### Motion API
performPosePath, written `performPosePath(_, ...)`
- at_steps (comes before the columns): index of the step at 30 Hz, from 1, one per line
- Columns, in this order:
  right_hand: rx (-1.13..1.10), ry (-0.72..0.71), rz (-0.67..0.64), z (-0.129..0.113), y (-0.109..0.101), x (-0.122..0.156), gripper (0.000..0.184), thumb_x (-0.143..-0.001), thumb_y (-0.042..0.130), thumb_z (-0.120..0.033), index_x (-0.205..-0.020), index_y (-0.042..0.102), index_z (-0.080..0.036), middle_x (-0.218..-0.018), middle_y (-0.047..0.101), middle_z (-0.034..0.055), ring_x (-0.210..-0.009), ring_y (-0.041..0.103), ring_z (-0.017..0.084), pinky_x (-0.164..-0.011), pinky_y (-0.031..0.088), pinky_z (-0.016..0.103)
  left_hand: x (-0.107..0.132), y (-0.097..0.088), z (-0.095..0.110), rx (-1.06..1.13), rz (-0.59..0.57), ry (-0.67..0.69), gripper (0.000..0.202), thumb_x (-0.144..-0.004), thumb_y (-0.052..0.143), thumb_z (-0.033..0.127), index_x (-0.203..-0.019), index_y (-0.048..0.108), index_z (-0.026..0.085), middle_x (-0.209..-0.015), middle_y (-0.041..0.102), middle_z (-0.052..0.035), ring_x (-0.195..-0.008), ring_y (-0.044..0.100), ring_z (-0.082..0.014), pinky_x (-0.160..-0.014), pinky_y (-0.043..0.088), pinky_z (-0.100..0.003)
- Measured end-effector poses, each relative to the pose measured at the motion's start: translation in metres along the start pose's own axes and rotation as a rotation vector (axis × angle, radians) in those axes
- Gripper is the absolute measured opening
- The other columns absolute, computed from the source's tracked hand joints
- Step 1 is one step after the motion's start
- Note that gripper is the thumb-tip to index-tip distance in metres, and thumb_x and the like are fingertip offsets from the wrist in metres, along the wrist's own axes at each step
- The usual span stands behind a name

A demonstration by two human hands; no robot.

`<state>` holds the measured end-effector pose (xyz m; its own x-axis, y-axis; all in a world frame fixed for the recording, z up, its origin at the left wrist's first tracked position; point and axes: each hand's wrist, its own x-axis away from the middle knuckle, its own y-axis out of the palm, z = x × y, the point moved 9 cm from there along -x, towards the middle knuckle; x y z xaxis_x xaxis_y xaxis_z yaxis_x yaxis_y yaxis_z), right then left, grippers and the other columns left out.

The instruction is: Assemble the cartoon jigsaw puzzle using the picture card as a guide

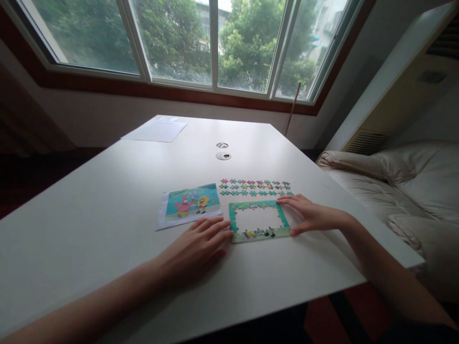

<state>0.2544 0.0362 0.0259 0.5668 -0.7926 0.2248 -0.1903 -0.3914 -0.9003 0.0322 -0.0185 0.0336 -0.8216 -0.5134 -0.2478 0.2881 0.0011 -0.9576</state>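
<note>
A jigsaw puzzle border [258, 205] lies flat on the white table, its outer ring joined and the table showing through its middle. My left hand [204, 243] rests with fingers stretched out, the fingertips at the border's left edge. At the border's right side is my right hand [311, 215], thumb and fingers apart, touching its upper and lower right corners. Just beyond the border, loose puzzle pieces [253, 193] are laid out in three rows. A printed cartoon picture [193, 203] on paper lies to the left, close to my left hand.
The white table [107, 220] reaches toward the window. Sheets of paper [158, 131] lie at its far left corner. Two round cable holes [223, 156] are set in the tabletop. On the right stands a pale sofa [394, 191], and a thin stick [293, 107] leans below the window.
</note>
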Motion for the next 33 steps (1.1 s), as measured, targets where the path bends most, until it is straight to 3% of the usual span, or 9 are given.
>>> performPosePath(6, 0.034, 0.018, -0.012, 0.006, 0.004, 0.001, 0.099, -0.064, 0.060, -0.067, -0.141, 0.028, -0.013, -0.143, 0.030, 0.0160, -0.131, 0.022, 0.035, -0.107, 0.021, 0.047, 0.003, 0.007, 0.002, -0.009, -0.041, 0.052, 0.036, -0.088, 0.043, 0.020, -0.124, 0.046, 0.024, -0.135, 0.045, -0.0059, -0.125, 0.038, -0.0261, -0.100, 0.035, -0.045)
performPosePath(26, 0.071, 0.027, 0.000, 0.005, 0.003, 0.001, 0.098, -0.064, 0.058, -0.069, -0.140, 0.032, -0.013, -0.143, 0.031, 0.0145, -0.130, 0.025, 0.035, -0.107, 0.023, 0.045, 0.001, 0.004, 0.006, -0.021, -0.063, 0.049, 0.035, -0.087, 0.044, 0.020, -0.122, 0.048, 0.021, -0.130, 0.050, -0.0092, -0.119, 0.045, -0.0258, -0.098, 0.038, -0.044)
performPosePath(33, 0.074, 0.023, 0.008, 0.008, 0.005, 0.000, 0.096, -0.065, 0.058, -0.069, -0.140, 0.031, -0.015, -0.143, 0.032, 0.0135, -0.130, 0.025, 0.035, -0.107, 0.024, 0.047, 0.009, 0.003, -0.008, -0.183, -0.025, -0.222, 0.041, -0.088, 0.046, 0.028, -0.125, 0.048, 0.010, -0.130, 0.048, -0.0192, -0.121, 0.043, -0.0313, -0.097, 0.041, -0.047)
